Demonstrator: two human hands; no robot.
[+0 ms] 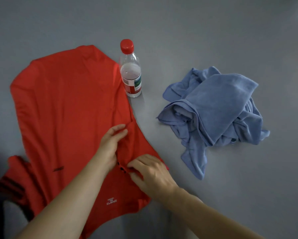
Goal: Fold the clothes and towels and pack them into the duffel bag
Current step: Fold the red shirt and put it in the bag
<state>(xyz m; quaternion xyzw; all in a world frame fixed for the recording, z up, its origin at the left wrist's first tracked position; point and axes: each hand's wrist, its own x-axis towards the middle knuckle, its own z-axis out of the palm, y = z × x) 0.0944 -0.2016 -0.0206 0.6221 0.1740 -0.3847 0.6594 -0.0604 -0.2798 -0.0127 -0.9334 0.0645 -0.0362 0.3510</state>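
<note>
A red shirt (65, 107) lies spread on the grey surface, its small white logo near me and a sleeve bunched at the lower left. My left hand (111, 145) pinches the fabric at the shirt's right edge, just above the dark buttons. My right hand (151, 173) grips the same edge right beside those buttons, fingers curled on the cloth. A crumpled blue towel (217, 109) sits in a heap to the right, apart from both hands. No duffel bag is in view.
A clear plastic water bottle (131, 73) with a red cap stands upright, touching the shirt's far right edge. The grey surface (196, 31) stretches beyond. Something dark shows at the lower left edge.
</note>
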